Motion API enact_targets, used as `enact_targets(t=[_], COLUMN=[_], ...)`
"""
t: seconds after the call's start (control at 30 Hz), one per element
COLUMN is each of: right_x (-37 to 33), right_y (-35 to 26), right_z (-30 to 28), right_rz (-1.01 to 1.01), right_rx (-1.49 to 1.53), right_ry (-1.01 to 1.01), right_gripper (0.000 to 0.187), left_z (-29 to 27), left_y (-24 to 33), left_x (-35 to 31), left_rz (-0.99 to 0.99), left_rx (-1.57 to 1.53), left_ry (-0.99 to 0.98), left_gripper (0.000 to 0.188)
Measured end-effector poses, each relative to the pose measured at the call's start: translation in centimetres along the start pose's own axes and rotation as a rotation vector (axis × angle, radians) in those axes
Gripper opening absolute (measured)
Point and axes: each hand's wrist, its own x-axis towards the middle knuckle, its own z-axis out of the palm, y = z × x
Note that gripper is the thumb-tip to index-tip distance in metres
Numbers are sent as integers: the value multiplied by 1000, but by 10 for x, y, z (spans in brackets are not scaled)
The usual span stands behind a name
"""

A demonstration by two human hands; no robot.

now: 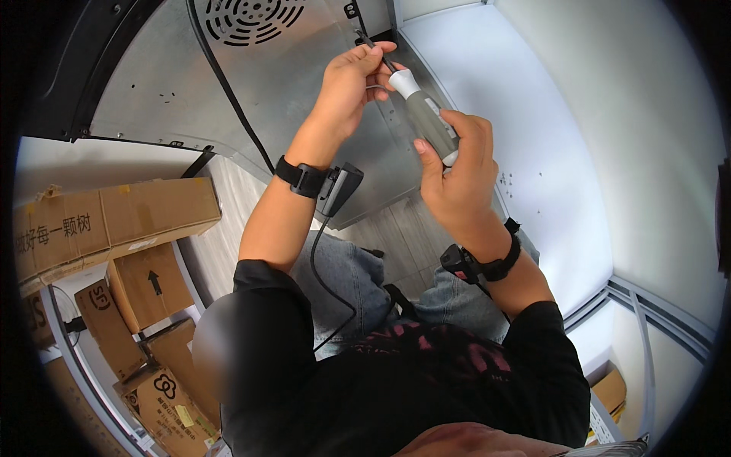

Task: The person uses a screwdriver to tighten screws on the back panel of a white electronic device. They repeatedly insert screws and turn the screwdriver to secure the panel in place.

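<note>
Behind the work stands a pale wall (655, 129), and at the left a bare metal panel (297, 99) with vent slots (255, 11). Our right hand (468, 164) is clamped on the grey-and-white handle of a screwdriver (426, 118); our left hand (354, 84) has thumb and fingers closed about its shaft, beside the panel's upper edge. At that edge the tip looks small and dim, so we cannot tell whether it sits in a screw head. If we push off the axis, the tip could slip, scratch the metal or hurt the left fingers, which are so near. Also the black cord (355, 308) from the left wrist device (343, 189) could catch at our knee (354, 266). Upward, the panel's edge confines the left hand; toward the white board (525, 114), the right hand has freer room for turning.
</note>
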Motion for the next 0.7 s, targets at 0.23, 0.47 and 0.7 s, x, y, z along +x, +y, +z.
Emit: enact_targets(t=[0.23, 0.47, 0.7], right_x=[4, -2, -2], right_y=[-1, 1, 3], right_z=[-3, 0, -4], right_rz=[-5, 58, 122], right_rx=[-47, 90, 74], right_ry=[-89, -74, -218], right_gripper=[49, 43, 46], left_z=[-10, -6, -10], left_y=[-12, -10, -5], left_x=[10, 5, 4], left_rz=[-3, -28, -37], left_rx=[8, 6, -66], left_ry=[33, 81, -31], left_gripper=[26, 24, 16])
